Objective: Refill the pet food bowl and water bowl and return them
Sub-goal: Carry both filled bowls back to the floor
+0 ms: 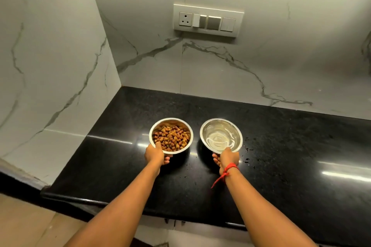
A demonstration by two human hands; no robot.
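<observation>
Two steel bowls sit side by side over the black counter (281,156). The food bowl (181,121), on the left, is heaped with brown kibble (171,138). The water bowl (220,136), on the right, holds clear water. My left hand (155,154) grips the near rim of the food bowl, thumb inside the rim and fingers under it. My right hand (227,157) grips the near rim of the water bowl the same way; a red thread is tied around that wrist. I cannot tell whether the bowls rest on the counter or hang just above it.
White marble-look walls close the counter at the back and the left, forming a corner. A switch plate with a socket (207,20) is mounted on the back wall. Small water drops dot the counter right of the water bowl. The counter's front edge runs below my forearms.
</observation>
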